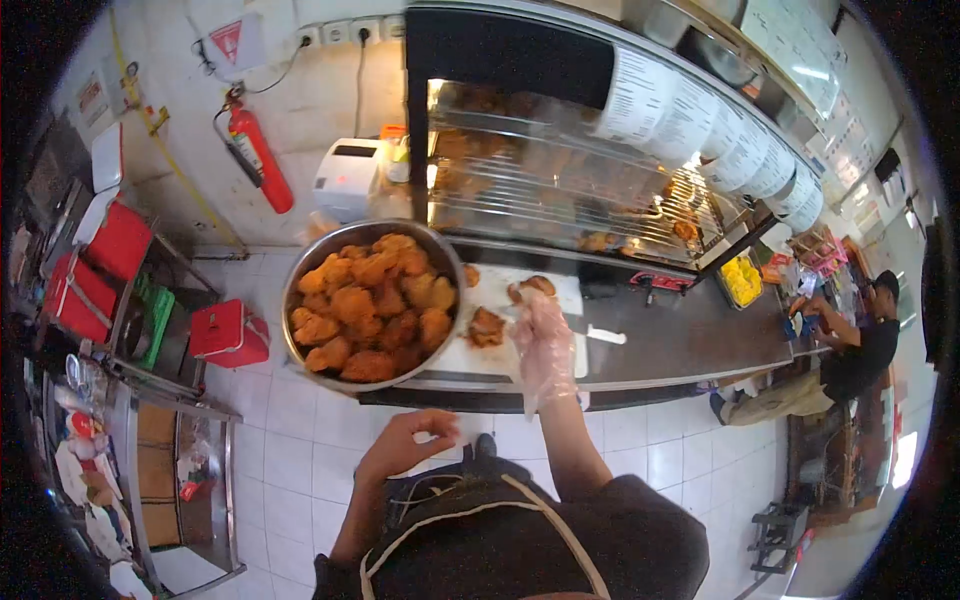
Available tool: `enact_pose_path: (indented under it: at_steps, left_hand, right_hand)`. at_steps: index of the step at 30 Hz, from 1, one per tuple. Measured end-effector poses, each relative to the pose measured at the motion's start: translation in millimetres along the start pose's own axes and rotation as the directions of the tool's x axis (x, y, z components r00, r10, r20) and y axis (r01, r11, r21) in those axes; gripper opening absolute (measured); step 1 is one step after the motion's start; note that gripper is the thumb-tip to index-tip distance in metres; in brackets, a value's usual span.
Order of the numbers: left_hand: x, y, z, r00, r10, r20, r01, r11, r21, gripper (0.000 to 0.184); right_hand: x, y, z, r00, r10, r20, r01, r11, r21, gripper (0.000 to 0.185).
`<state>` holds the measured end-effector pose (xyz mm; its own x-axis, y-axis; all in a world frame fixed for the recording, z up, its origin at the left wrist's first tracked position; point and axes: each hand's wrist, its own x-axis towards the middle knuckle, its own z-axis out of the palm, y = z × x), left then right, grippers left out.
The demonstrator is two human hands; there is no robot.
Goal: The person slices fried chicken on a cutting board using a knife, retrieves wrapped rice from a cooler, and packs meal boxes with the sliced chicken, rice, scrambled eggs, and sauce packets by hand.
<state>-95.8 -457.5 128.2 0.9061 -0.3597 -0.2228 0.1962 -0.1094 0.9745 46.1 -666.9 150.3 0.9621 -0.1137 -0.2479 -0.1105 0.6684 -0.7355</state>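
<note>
My right hand (546, 350), in a clear plastic glove, is closed on a piece of fried chicken (533, 287) over a white cutting board (458, 358). Another browned chicken piece (487, 327) lies on the board just left of that hand, and a smaller one (471, 275) sits farther back. My left hand (412, 443) is bare and hangs in front of the counter edge, fingers curved with a gap to the thumb, holding nothing. Beside the board, a large steel bowl (456, 330) is heaped with fried chicken (365, 305).
A glass display warmer (570, 190) with wire racks stands behind the board, paper slips (690, 120) hanging from its top. A knife (606, 336) lies right of the board. A white printer (348, 180) is behind the bowl. Another person (865, 345) works at the far right.
</note>
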Motion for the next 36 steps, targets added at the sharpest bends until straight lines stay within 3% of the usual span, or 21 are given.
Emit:
enact_pose_path:
  at_steps: [1, 3, 4, 6, 8, 10, 12, 13, 15, 16, 18, 20, 22, 24, 29, 30, 32, 33, 34, 35, 36]
  left_hand:
    - [-21.1, -8.1, -15.3, 0.981, 0.131, -0.140, -0.127, 0.991, 0.038, 0.034]
    - [-68.2, -32.9, -51.0, 0.898, 0.206, -0.388, -0.194, 0.978, 0.071, 0.054]
    - [-96.4, -50.4, -70.0, 0.897, 0.203, -0.392, -0.189, 0.979, 0.075, 0.054]
    - [-154.6, -88.6, -109.9, 0.623, 0.082, -0.778, -0.189, 0.981, -0.049, 0.052]
    - [-221.9, -146.4, -155.6, 0.394, 0.043, -0.918, -0.266, 0.961, -0.069, 0.049]
    - [-294.2, -160.2, -188.3, 0.290, 0.007, -0.957, -0.274, 0.959, -0.076, 0.043]
    - [-360.8, -225.0, -225.8, 0.265, -0.046, -0.963, -0.289, 0.949, -0.125, 0.038]
    - [-390.0, -238.8, -241.1, 0.237, -0.277, -0.931, -0.140, 0.939, -0.315, 0.036]
    - [-436.5, -358.1, -267.3, 0.034, -0.357, -0.933, -0.193, 0.914, -0.357, 0.035]
    - [-468.3, -403.0, -272.0, 0.114, -0.324, -0.939, 0.288, 0.916, -0.280, 0.038]
    - [-492.4, -464.4, -273.2, 0.147, -0.344, -0.927, -0.118, 0.925, -0.362, 0.045]
    - [-489.8, -484.2, -273.3, 0.014, -0.434, -0.901, -0.319, 0.852, -0.415, 0.046]
    - [-493.8, -497.1, -272.0, -0.033, -0.520, -0.854, -0.223, 0.837, -0.500, 0.046]
    - [-499.3, -506.7, -295.3, 0.004, -0.607, -0.795, 0.433, 0.718, -0.546, 0.048]
    - [-487.8, -455.0, -382.8, -0.056, -0.668, -0.742, 0.221, 0.717, -0.661, 0.031]
    - [-488.8, -441.7, -411.7, 0.006, -0.627, -0.779, 0.051, 0.778, -0.626, 0.028]
    - [-494.5, -430.8, -480.6, 0.129, -0.488, -0.863, -0.013, 0.870, -0.494, 0.018]
    - [-496.5, -393.9, -517.3, 0.105, -0.531, -0.841, 0.096, 0.847, -0.523, 0.018]
    - [-502.9, -389.3, -548.3, 0.063, -0.493, -0.868, 0.030, 0.870, -0.492, 0.021]
    - [-511.0, -339.4, -582.6, 0.015, -0.400, -0.916, 0.028, 0.916, -0.400, 0.023]
    - [-517.5, -327.3, -612.3, -0.024, -0.277, -0.960, -0.102, 0.956, -0.274, 0.027]
  right_hand:
    - [-11.0, 25.5, 26.2, 0.955, -0.212, 0.207, 0.257, 0.939, -0.227, 0.012]
    - [-38.2, 64.6, 82.7, 0.887, -0.046, 0.460, 0.179, 0.952, -0.249, 0.019]
    - [-58.2, 82.3, 109.9, 0.825, 0.252, 0.506, -0.215, 0.968, -0.131, 0.020]
    - [-103.2, 139.6, 167.4, 0.744, 0.372, 0.555, -0.328, 0.927, -0.181, 0.019]
    - [-115.3, 227.7, 191.1, 0.457, 0.568, 0.684, -0.296, 0.823, -0.486, 0.021]
    - [-150.9, 280.6, 225.4, 0.468, 0.680, 0.565, 0.330, 0.459, -0.825, 0.019]
    - [-122.8, 428.8, 159.9, 0.277, 0.393, 0.877, 0.855, 0.316, -0.412, 0.021]
    - [-103.5, 493.2, 122.6, 0.403, 0.642, 0.652, 0.808, 0.085, -0.583, 0.024]
    - [-103.9, 530.9, 54.3, 0.483, 0.779, 0.399, 0.750, -0.134, -0.648, 0.024]
    - [-105.4, 543.9, 32.1, 0.486, 0.808, 0.333, 0.743, -0.181, -0.644, 0.025]
    - [-101.6, 558.8, -1.1, 0.509, 0.833, 0.216, 0.720, -0.275, -0.638, 0.025]
    - [-92.7, 580.0, -10.5, 0.516, 0.847, 0.126, 0.704, -0.335, -0.627, 0.026]
    - [-75.5, 612.3, -15.5, 0.519, 0.854, 0.042, 0.686, -0.387, -0.616, 0.026]
    - [-65.0, 648.5, 4.0, 0.518, 0.855, -0.015, 0.673, -0.418, -0.611, 0.027]
    - [-17.4, 759.0, 90.1, 0.368, 0.925, 0.095, 0.852, -0.294, -0.432, 0.030]
    - [-1.0, 787.8, 109.9, 0.254, 0.944, 0.210, 0.946, -0.198, -0.255, 0.030]
    - [47.6, 855.7, 154.8, -0.197, 0.804, 0.561, 0.908, -0.066, 0.413, 0.032]
    - [55.4, 899.9, 235.8, -0.025, 0.882, 0.471, 1.000, 0.023, 0.010, 0.031]
    - [66.3, 945.2, 318.7, 0.176, 0.894, 0.411, 0.865, 0.058, -0.498, 0.031]
    - [80.3, 990.2, 394.2, 0.250, 0.883, 0.398, 0.501, 0.233, -0.833, 0.032]
    - [100.6, 1064.4, 455.3, 0.264, 0.881, 0.393, -0.131, 0.436, -0.890, 0.033]
